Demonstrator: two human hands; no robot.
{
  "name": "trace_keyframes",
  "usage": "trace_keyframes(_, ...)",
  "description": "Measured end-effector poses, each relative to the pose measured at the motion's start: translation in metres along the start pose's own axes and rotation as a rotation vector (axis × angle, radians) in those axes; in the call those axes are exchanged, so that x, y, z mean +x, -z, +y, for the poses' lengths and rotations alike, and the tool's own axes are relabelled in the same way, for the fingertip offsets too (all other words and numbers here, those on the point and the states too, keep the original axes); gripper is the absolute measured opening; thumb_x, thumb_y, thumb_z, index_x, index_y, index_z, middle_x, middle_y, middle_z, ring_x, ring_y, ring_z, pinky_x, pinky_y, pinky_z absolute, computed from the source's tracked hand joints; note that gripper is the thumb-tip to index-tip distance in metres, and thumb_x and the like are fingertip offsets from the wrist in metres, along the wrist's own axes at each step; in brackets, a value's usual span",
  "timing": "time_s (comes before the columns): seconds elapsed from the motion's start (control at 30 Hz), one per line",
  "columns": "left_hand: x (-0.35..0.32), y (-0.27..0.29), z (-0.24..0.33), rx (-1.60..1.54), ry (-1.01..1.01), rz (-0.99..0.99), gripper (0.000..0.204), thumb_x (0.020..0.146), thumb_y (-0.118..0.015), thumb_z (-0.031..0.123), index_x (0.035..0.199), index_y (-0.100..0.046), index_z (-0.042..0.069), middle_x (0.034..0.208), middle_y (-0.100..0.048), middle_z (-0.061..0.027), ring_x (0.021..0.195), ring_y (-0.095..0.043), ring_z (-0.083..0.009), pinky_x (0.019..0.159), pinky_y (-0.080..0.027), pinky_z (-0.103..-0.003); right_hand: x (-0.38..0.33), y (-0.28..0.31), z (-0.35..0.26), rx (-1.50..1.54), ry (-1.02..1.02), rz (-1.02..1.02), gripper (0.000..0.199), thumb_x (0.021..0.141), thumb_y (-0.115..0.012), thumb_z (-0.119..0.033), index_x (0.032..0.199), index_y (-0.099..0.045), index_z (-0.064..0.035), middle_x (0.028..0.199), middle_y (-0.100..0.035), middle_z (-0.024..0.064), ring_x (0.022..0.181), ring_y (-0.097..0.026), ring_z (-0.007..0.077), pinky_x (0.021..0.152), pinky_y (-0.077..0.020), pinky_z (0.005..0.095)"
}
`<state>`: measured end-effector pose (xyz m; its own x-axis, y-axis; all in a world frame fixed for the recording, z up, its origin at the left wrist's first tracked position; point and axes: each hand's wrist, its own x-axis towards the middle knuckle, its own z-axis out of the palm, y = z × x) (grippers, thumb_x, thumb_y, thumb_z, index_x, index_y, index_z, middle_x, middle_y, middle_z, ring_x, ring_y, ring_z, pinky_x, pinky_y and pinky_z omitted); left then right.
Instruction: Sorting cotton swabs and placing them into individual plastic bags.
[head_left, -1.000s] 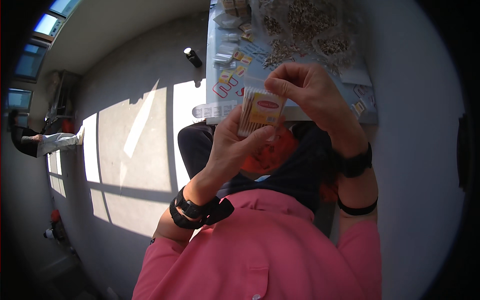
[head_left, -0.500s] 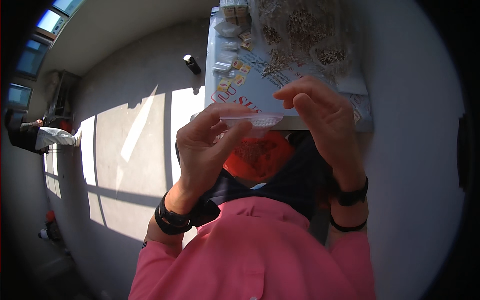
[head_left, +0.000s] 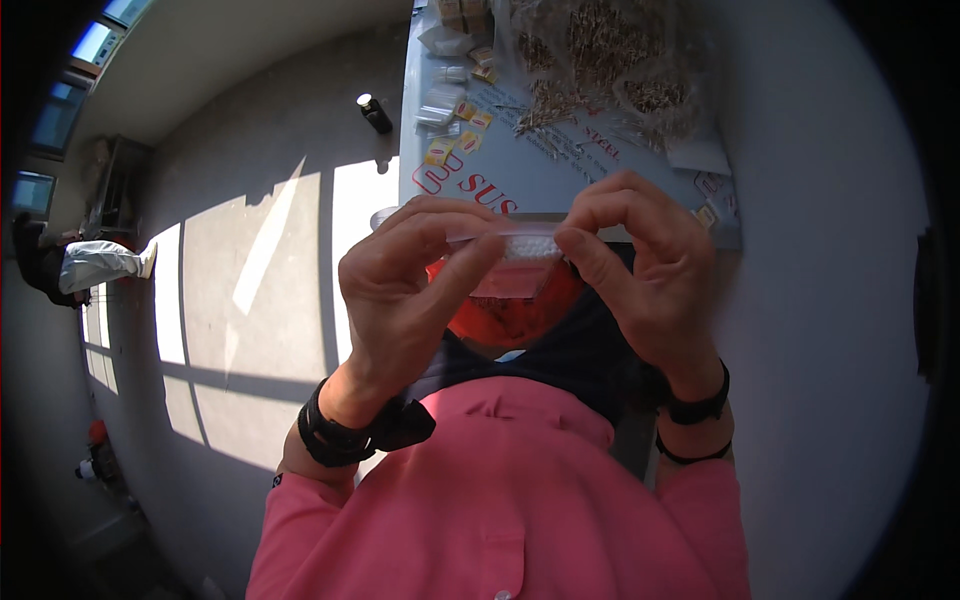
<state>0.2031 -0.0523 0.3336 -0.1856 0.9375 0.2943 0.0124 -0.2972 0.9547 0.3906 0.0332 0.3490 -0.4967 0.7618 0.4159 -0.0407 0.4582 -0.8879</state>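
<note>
Right now clear plastic bag (head_left: 515, 240) sits btwn 2 hands: left hand (head_left: 405, 290) & right hand (head_left: 640, 275) both pinched shut on its top edge.

Clear pouch (head_left: 515, 240) pinched flat between left hand (head_left: 405, 285) and right hand (head_left: 640, 270). Small yellow-and-red packets (head_left: 455, 130) scattered on desk (head_left: 560, 180) beyond. Clear bags (head_left: 440, 100) near them.

Shirt (head_left: 520, 500): solid pink. Wristbands (head_left: 335, 440): black. Held packet (head_left: 515, 262): clear film with white top strip. Bag (head_left: 515, 310) beneath it: orange-red. Surface (head_left: 560, 185): pale blue with red lettering. Small packs (head_left: 440, 152): yellow and red. Floor (head_left: 250, 260): grey, sunlit patches.
</note>
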Motion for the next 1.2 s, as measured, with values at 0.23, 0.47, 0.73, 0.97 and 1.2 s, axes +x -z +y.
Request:
trace_keyframes(0.23, -0.004, -0.002, -0.006, -0.052, 0.117, -0.018, 0.015, 0.091, -0.064, -0.003, 0.104, -0.069, -0.005, 0.104, -0.068, -0.0122, 0.097, -0.065, -0.0155, 0.085, -0.055, -0.028, -0.006, 0.001, 0.014, 0.132, -0.231, -0.046, 0.009, 0.085, -0.072, -0.005, 0.089, -0.066, 0.0005, 0.084, -0.063, 0.0059, 0.079, -0.063, 0.0151, 0.074, -0.0492, 0.0261)
trace_keyframes(0.47, -0.001, -0.010, 0.003, 0.042, 0.072, -0.019, 0.015, 0.090, -0.063, -0.004, 0.105, -0.069, -0.005, 0.106, -0.068, -0.0132, 0.096, -0.066, -0.0172, 0.087, -0.056, -0.028, 0.002, -0.001, 0.002, -0.059, 0.015, -0.091, 0.010, 0.083, -0.072, -0.004, 0.090, -0.066, -0.0009, 0.086, -0.063, 0.0062, 0.081, -0.063, 0.0153, 0.073, -0.0490, 0.0268)
trace_keyframes(0.73, -0.006, -0.004, -0.011, 0.089, -0.022, -0.035, 0.014, 0.089, -0.064, -0.002, 0.101, -0.072, -0.004, 0.102, -0.070, -0.0149, 0.096, -0.068, -0.0201, 0.084, -0.054, -0.030, -0.003, -0.001, 0.012, -0.113, 0.012, -0.095, 0.013, 0.076, -0.076, -0.002, 0.084, -0.065, -0.0016, 0.080, -0.060, 0.0101, 0.072, -0.061, 0.0244, 0.063, -0.0479, 0.0321)
trace_keyframes(0.97, -0.011, -0.003, -0.031, 0.005, 0.108, -0.065, 0.020, 0.094, -0.062, 0.005, 0.111, -0.069, -0.003, 0.110, -0.068, -0.0134, 0.104, -0.065, -0.0203, 0.091, -0.052, -0.032, -0.013, 0.002, 0.030, -0.174, 0.013, -0.055, 0.011, 0.075, -0.076, -0.001, 0.081, -0.067, -0.0012, 0.078, -0.060, 0.0096, 0.070, -0.061, 0.0226, 0.064, -0.0475, 0.0317)
trace_keyframes(1.2, -0.016, -0.013, -0.028, -0.045, 0.260, -0.035, 0.037, 0.083, -0.076, 0.004, 0.115, -0.060, 0.000, 0.109, -0.067, -0.0082, 0.104, -0.065, -0.0154, 0.094, -0.050, -0.031, -0.007, 0.013, 0.025, -0.096, -0.129, -0.027, 0.018, 0.076, -0.080, -0.008, 0.090, -0.070, -0.0028, 0.081, -0.062, 0.0052, 0.075, -0.061, 0.0164, 0.079, -0.0496, 0.0284)
